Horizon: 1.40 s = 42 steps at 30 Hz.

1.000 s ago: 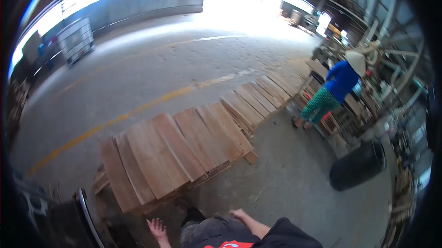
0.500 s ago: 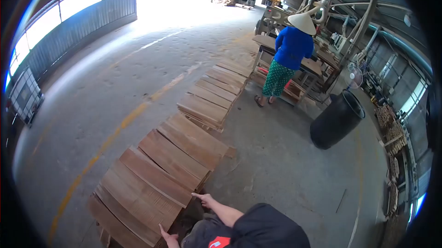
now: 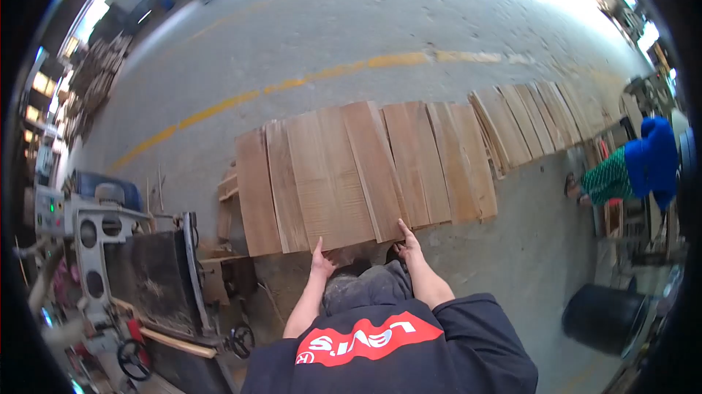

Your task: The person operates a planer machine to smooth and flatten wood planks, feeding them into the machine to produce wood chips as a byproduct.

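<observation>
A row of wooden boards (image 3: 322,152) lies side by side in front of me, their near ends towards my body. My left hand (image 3: 322,261) is at the near end of a wide, pale board (image 3: 325,182), fingers apart and one digit pointing up against its edge. At the near right corner of a reddish-brown board (image 3: 369,167), my right hand (image 3: 411,244) touches the edge with an extended digit. Some fingers of both hands are hidden or low beside the board ends. Neither hand lifts a board.
Another row of boards (image 3: 530,123) continues to the right. A machine with handwheels (image 3: 135,357) stands close on my left. To the right are a co-worker in blue (image 3: 651,163) and a black barrel (image 3: 605,319). A yellow line (image 3: 307,81) crosses the floor beyond the boards.
My view has swung left and down, so the co-worker and barrel now appear farther right and the left machine has come into view. Both hands stay at the boards' near edge.
</observation>
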Available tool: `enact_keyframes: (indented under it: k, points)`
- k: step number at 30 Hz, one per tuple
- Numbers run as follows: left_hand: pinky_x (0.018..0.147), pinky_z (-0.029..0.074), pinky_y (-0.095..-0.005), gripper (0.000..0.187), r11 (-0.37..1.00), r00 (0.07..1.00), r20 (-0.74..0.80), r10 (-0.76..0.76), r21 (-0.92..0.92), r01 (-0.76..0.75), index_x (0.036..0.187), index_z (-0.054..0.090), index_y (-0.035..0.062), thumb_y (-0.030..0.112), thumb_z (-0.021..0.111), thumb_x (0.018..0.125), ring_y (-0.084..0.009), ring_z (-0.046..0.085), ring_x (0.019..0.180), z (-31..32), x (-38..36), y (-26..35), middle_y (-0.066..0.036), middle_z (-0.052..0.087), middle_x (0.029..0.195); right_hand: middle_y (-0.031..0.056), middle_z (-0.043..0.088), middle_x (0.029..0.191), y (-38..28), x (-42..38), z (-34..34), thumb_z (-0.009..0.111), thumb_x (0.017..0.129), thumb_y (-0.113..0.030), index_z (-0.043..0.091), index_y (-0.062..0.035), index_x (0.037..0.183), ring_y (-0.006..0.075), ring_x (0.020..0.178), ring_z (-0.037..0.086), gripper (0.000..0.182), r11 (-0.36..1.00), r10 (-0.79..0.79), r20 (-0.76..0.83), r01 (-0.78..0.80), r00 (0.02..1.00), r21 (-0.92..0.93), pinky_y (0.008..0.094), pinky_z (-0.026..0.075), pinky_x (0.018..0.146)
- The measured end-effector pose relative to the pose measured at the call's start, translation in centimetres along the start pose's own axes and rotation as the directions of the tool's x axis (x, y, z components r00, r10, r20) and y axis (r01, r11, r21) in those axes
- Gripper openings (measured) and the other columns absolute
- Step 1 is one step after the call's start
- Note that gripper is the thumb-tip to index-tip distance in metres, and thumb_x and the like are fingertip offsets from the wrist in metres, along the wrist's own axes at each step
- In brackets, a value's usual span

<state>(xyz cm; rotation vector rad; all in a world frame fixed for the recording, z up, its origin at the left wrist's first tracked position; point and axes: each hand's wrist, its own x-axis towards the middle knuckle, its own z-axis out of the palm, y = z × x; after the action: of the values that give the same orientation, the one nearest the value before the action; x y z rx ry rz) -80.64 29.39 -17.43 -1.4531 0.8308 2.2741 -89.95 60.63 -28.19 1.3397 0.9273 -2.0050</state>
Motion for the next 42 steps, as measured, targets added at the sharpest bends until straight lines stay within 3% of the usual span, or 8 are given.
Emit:
enact_keyframes:
  k: [2, 3, 7, 22, 29, 32, 37, 42]
  points:
    - [0.113, 0.046, -0.0634, 0.096, 0.999, 0.999, -0.046, 0.021, -0.037, -0.023, 0.162, 0.047, 0.0140, 0.073, 0.075, 0.091, -0.0360, 0.055, 0.142, 1.0, -0.3, -0.4, -0.021, 0.058, 0.153, 0.0009, 0.075, 0.118, -0.4, 3.4, -2.5, 0.102, 0.071, -0.057, 0.075, -0.0243, 0.117, 0.0215, 0.115, 0.066, 0.063, 0.998, 0.024, 0.141, -0.016, 0.990, -0.056, 0.0437, 0.051, 0.084]
    - [0.128, 0.025, -0.0631, 0.096, 0.996, 0.998, -0.056, -0.028, -0.086, 0.023, 0.164, 0.045, 0.0139, 0.072, 0.073, 0.093, -0.0374, 0.052, 0.147, 0.7, 0.1, -0.5, -0.019, 0.053, 0.161, -0.0003, 0.076, 0.105, -1.3, -3.6, 0.3, 0.101, 0.072, -0.059, 0.076, -0.0227, 0.106, 0.0189, 0.099, 0.070, 0.056, 0.996, -0.041, 0.118, 0.050, 0.992, -0.078, 0.0389, 0.051, 0.072]
    - [0.121, 0.040, -0.0607, 0.087, 0.973, 0.973, 0.178, 0.144, -0.203, -0.107, 0.153, 0.059, 0.0121, 0.073, 0.073, 0.093, -0.0344, 0.057, 0.142, -0.6, 0.9, -0.9, -0.017, 0.065, 0.148, 0.0019, 0.076, 0.104, -1.8, -4.4, 0.2, 0.101, 0.072, -0.059, 0.074, -0.0184, 0.111, 0.0202, 0.085, 0.069, 0.062, 0.992, -0.031, 0.007, 0.031, 1.000, -0.125, 0.0332, 0.048, 0.065]
    - [0.121, 0.036, -0.0614, 0.102, 0.992, 0.998, 0.036, -0.044, 0.119, 0.039, 0.153, 0.056, 0.0099, 0.074, 0.087, 0.080, -0.0389, 0.052, 0.144, 0.5, 1.1, -5.2, -0.019, 0.061, 0.146, 0.0108, 0.077, 0.102, -1.5, -10.2, -0.3, 0.105, 0.075, -0.033, 0.073, -0.0024, 0.119, 0.0197, 0.077, 0.071, 0.062, 0.939, -0.247, -0.051, 0.226, 0.968, -0.258, 0.0324, 0.056, 0.062]
    - [0.094, 0.051, -0.0546, 0.075, 0.999, 0.999, -0.031, 0.013, 0.031, -0.012, 0.130, 0.070, 0.0165, 0.063, 0.094, 0.077, -0.0270, 0.065, 0.110, 4.5, 0.2, -6.3, -0.009, 0.068, 0.118, 0.0175, 0.071, 0.111, -7.1, -8.5, -4.8, 0.106, 0.073, -0.027, 0.066, 0.0060, 0.128, 0.0249, 0.091, 0.072, 0.076, 0.873, -0.202, -0.160, 0.103, 0.966, -0.476, 0.0345, 0.061, 0.070]
    - [0.087, 0.054, -0.0535, 0.058, 0.993, 0.995, -0.093, 0.044, -0.102, -0.053, 0.120, 0.075, 0.0146, 0.054, 0.094, 0.083, -0.0254, 0.069, 0.099, 6.9, 1.4, -7.1, -0.006, 0.073, 0.105, 0.0218, 0.065, 0.131, -7.4, -8.5, -5.6, 0.105, 0.074, -0.035, 0.061, 0.0019, 0.141, 0.0296, 0.107, 0.070, 0.089, 0.887, -0.060, 0.003, 0.055, 0.998, -0.459, 0.0370, 0.062, 0.072]
    - [0.087, 0.055, -0.0432, 0.051, 0.990, 0.988, 0.097, 0.119, -0.093, -0.110, 0.120, 0.079, 0.0143, 0.050, 0.093, 0.086, -0.0227, 0.069, 0.096, 8.6, 3.0, -12.2, -0.003, 0.076, 0.108, 0.0259, 0.050, 0.158, -9.6, -2.0, -8.9, 0.070, 0.073, -0.099, 0.020, 0.0017, 0.172, 0.0357, 0.144, 0.050, 0.149, 0.781, 0.289, -0.061, -0.273, 0.955, -0.562, 0.0517, 0.045, 0.120]
    - [0.099, 0.055, -0.0414, 0.066, 0.980, 0.987, -0.118, 0.107, -0.153, -0.125, 0.137, 0.074, 0.0090, 0.050, 0.093, 0.088, -0.0219, 0.071, 0.118, 12.2, 3.4, -14.2, -0.003, 0.076, 0.132, 0.0211, 0.065, 0.133, -11.3, -0.4, -9.8, 0.061, 0.080, -0.100, 0.050, 0.0095, 0.150, 0.0311, 0.117, 0.062, 0.130, 0.540, 0.054, -0.090, -0.105, 0.995, -0.835, 0.0462, 0.051, 0.107]
